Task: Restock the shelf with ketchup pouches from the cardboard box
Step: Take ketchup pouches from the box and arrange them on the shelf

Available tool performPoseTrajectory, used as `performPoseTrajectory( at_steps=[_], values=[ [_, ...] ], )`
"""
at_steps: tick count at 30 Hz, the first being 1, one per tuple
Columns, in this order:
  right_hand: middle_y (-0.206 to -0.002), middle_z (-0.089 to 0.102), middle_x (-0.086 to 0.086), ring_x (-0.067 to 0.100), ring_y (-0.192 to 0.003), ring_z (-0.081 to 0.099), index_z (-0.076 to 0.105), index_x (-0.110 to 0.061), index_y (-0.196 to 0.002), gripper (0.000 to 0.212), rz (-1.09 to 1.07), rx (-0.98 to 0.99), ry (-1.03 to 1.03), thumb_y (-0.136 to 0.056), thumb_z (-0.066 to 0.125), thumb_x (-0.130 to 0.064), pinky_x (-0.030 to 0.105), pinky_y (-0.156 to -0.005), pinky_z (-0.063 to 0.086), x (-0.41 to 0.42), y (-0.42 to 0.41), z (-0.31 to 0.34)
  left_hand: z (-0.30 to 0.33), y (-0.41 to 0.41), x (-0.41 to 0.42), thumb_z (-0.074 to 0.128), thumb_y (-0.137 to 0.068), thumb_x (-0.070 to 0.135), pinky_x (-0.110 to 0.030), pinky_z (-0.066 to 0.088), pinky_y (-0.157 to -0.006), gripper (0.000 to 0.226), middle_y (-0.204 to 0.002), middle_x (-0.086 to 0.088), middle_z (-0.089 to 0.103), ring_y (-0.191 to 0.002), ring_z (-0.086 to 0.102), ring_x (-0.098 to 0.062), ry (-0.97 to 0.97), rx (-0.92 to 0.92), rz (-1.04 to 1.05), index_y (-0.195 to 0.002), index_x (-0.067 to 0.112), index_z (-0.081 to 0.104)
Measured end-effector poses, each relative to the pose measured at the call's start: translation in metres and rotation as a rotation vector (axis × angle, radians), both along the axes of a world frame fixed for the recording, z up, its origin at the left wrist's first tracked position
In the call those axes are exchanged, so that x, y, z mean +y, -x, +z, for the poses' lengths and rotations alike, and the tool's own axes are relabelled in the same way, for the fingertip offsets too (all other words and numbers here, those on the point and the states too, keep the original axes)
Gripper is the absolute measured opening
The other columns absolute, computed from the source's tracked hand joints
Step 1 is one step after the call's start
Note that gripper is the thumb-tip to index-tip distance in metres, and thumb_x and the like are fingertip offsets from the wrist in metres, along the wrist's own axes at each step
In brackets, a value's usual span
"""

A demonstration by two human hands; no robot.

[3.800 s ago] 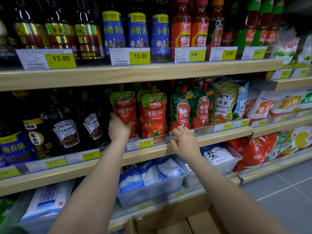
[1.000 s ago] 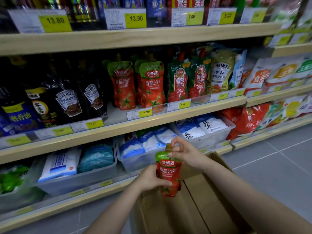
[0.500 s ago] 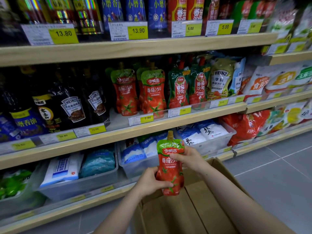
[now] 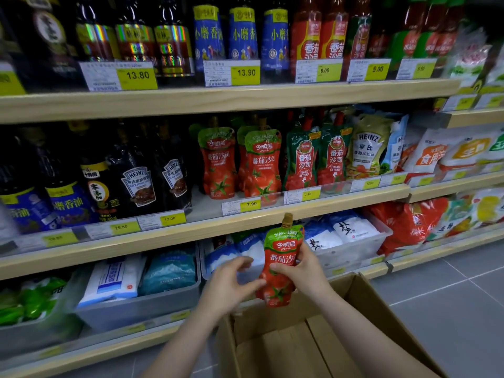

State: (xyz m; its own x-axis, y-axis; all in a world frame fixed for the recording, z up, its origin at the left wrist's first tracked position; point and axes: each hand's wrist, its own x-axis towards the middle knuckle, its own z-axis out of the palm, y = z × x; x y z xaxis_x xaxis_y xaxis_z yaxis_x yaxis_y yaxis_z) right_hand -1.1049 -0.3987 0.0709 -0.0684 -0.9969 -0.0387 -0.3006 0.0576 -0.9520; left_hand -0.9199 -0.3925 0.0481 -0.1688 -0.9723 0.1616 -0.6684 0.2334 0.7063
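Note:
A red ketchup pouch (image 4: 281,266) with a green top and a brown cap stands upright in my right hand (image 4: 306,271), above the open cardboard box (image 4: 362,301). My left hand (image 4: 231,285) is beside its lower left edge, fingers spread, fingertips just touching or nearly touching it. On the middle shelf (image 4: 207,227), matching pouches (image 4: 261,165) stand in two short rows behind the 7.90 price tag. The box floor that I can see holds no pouches.
Dark Heinz sauce bottles (image 4: 139,181) stand left of the pouches, green-red ketchup pouches (image 4: 316,159) right of them. Grey bins of salt bags (image 4: 152,293) fill the lower shelf behind my hands. Bottles line the top shelf. Grey floor tiles lie to the right.
The pouch has risen out of the box toward the shelf. My left hand has let go of its lower part and opened; my right hand now carries it alone.

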Motion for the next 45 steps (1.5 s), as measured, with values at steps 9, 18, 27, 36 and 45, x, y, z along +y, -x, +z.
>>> performPoseTrajectory(
  at_steps=[9,18,27,36,45],
  values=[
    [-0.104,0.066,-0.002,0.009,-0.092,0.062,0.052,-0.023,-0.108,0.054,0.088,-0.062,0.177,-0.064,0.083,-0.016,0.034,-0.085,0.052,-0.036,-0.033,0.072,0.083,-0.11,-0.039,0.064,-0.085,0.025,-0.041,0.045,-0.086,0.036,-0.111,-0.006,0.06,-0.105,0.054,-0.026,0.592,-0.445,0.308,-0.117,0.01,0.058],
    [-0.108,0.066,0.001,0.013,-0.099,0.062,0.051,-0.013,-0.111,0.058,0.128,-0.051,0.498,-0.063,0.083,-0.018,0.032,-0.089,0.051,-0.077,-0.085,0.145,0.059,-0.121,-0.048,0.069,-0.081,0.022,-0.039,0.043,-0.087,0.034,-0.1,-0.008,0.061,-0.095,0.053,-0.028,0.562,-0.391,0.314,-0.112,0.008,0.062],
    [-0.1,0.065,-0.006,0.006,-0.091,0.062,0.051,-0.015,-0.109,0.053,0.071,-0.008,0.562,-0.066,0.082,-0.02,0.025,-0.083,0.049,-0.109,-0.11,0.128,0.051,-0.122,-0.053,0.064,-0.083,0.025,-0.035,0.041,-0.088,0.032,-0.101,-0.003,0.06,-0.097,0.05,-0.025,0.55,-0.314,0.314,-0.113,0.012,0.061],
    [-0.108,0.062,0.001,0.02,-0.101,0.06,0.047,-0.014,-0.113,0.051,0.139,0.095,0.355,-0.074,0.076,-0.026,0.038,-0.089,0.051,-0.138,-0.108,0.102,0.048,-0.122,-0.056,0.065,-0.081,0.025,-0.034,0.04,-0.089,0.033,-0.101,-0.002,0.059,-0.098,0.05,-0.023,0.568,-0.272,0.317,-0.111,0.012,0.061],
    [-0.097,0.057,-0.006,0.013,-0.091,0.056,0.047,-0.016,-0.109,0.042,0.143,0.115,0.305,-0.077,0.073,-0.026,0.028,-0.078,0.046,-0.139,-0.108,0.097,0.047,-0.123,-0.055,0.059,-0.082,0.031,-0.033,0.038,-0.092,0.037,-0.104,0.0,0.058,-0.101,0.049,-0.022,0.553,-0.271,0.306,-0.114,0.013,0.06]
  ],
)
